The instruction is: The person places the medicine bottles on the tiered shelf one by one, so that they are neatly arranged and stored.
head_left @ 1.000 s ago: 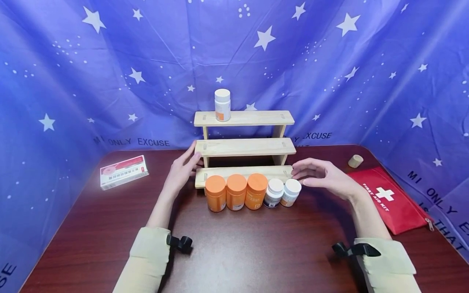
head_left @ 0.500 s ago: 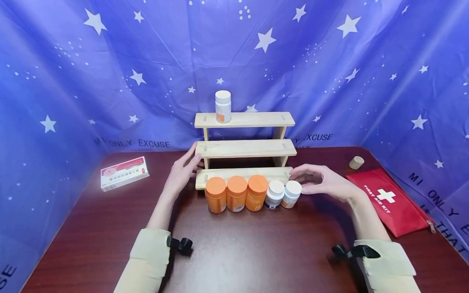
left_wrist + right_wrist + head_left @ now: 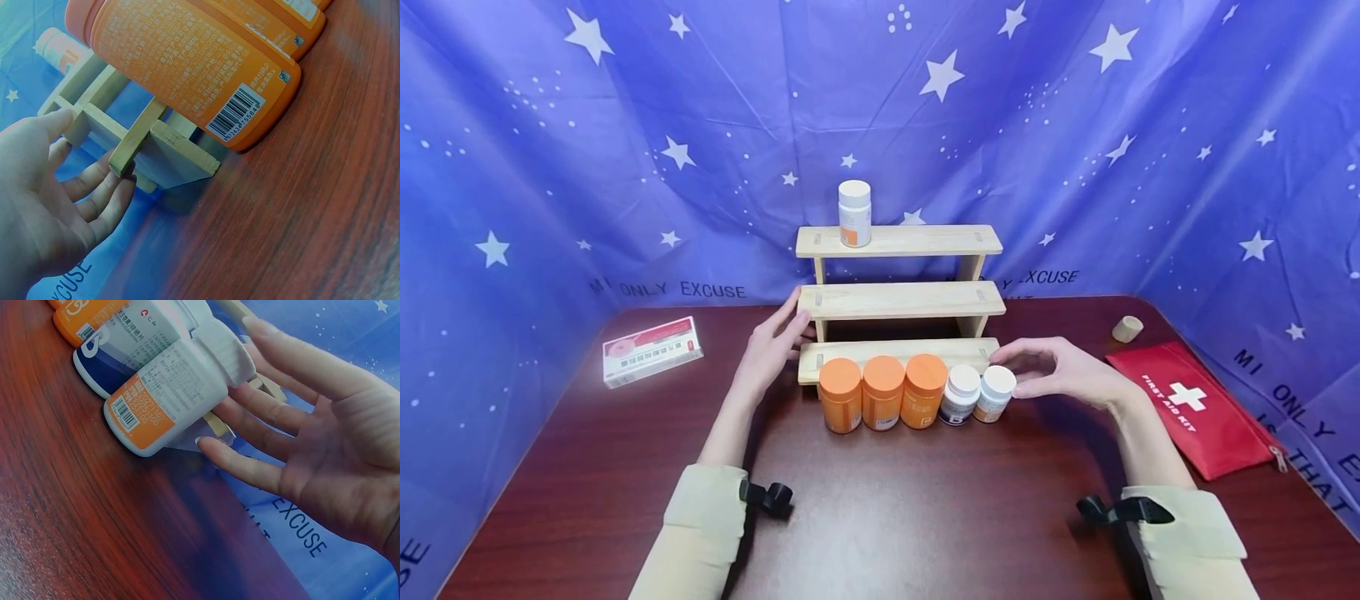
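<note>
A three-tier wooden rack (image 3: 901,298) stands on the table, one white bottle (image 3: 854,214) on its top tier. My left hand (image 3: 772,342) touches the rack's left end, its thumb at the middle tier; in the left wrist view its slightly bent fingertips (image 3: 123,167) meet a board end. Along the rack's front stand three orange bottles (image 3: 882,394), a white bottle with a navy label (image 3: 960,395) and a small white bottle with an orange-banded label (image 3: 994,394). Beside this last bottle my right hand (image 3: 1056,369) spreads its extended fingers, thumb close to the cap.
A red-and-white medicine box (image 3: 652,352) lies at the left. A red first aid pouch (image 3: 1198,412) and a small wooden cylinder (image 3: 1127,329) lie at the right. Behind the table (image 3: 895,517) hangs a blue star-printed cloth (image 3: 722,192).
My right hand has come slightly lower and nearer the rightmost small bottle, fingers less raised. The left hand keeps its place at the rack's end. Bottles and rack look unmoved.
</note>
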The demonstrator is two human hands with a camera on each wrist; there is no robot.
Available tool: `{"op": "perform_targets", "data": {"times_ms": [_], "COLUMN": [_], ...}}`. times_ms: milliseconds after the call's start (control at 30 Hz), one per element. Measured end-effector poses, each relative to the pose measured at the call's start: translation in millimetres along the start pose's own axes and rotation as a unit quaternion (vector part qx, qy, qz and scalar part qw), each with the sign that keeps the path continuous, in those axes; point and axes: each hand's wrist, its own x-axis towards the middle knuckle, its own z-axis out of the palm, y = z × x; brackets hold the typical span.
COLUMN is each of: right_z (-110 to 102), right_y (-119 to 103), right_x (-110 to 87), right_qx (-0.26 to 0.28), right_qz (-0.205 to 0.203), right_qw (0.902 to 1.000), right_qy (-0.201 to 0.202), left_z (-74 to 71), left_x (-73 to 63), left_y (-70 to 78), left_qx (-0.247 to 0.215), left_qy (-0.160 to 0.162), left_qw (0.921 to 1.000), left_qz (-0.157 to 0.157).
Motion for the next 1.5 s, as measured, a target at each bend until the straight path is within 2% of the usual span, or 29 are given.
{"op": "perform_targets", "data": {"times_ms": [233,800,1500], "right_z": [2.2,3.6,1.7], "right_y": [1.1,3.6,1.8], "right_x": [4.0,8.5,3.3], "right_qx": [-0.002,-0.049,-0.039], "right_qz": [-0.002,-0.022,-0.01], "right_qw": [0.9998,0.9985,0.9992], "right_qy": [-0.021,-0.016,-0.005], "left_z": [-0.3,-0.3,0.5], "left_x": [-1.0,-2.2,-2.2], "left_y": [0.5,1.6,1.4], "left_qx": [0.004,0.004,-0.001], "left_qy": [0.001,0.006,0.005], "left_qw": [1.0,1.0,1.0], "left_qz": [-0.001,0.003,0.005]}}
